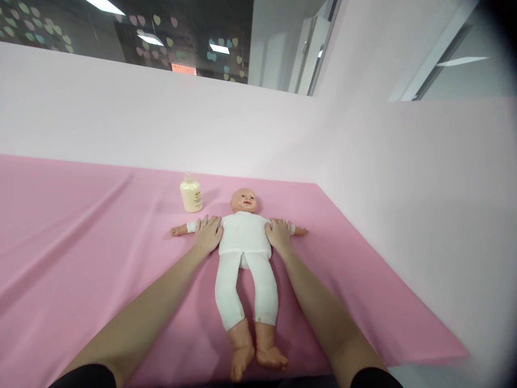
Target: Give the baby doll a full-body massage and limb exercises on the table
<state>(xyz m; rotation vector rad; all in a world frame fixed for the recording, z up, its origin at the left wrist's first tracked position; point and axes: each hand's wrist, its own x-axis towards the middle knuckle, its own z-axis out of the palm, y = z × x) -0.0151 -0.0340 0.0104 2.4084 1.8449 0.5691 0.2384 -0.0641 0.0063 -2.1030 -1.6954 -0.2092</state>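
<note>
A baby doll point(245, 234) with a bald head and a white cloth body lies on its back, arms spread sideways and bare feet toward me. My left hand point(209, 234) rests palm down across the doll's upper arm on the left side, fingers stretched out over the white sleeve. On the opposite side, my right hand point(278, 235) lies the same way over the other upper arm, its thumb beside the torso. The doll's small hands stick out past my fingers. My palms hide the middle of both doll arms.
A pale yellow pump bottle point(191, 195) stands left of the doll's head. Beneath everything is a pink cloth-covered table point(100, 226), with white walls point(161, 124) behind and at right. A window point(194, 43) with heart-shaped stickers is above.
</note>
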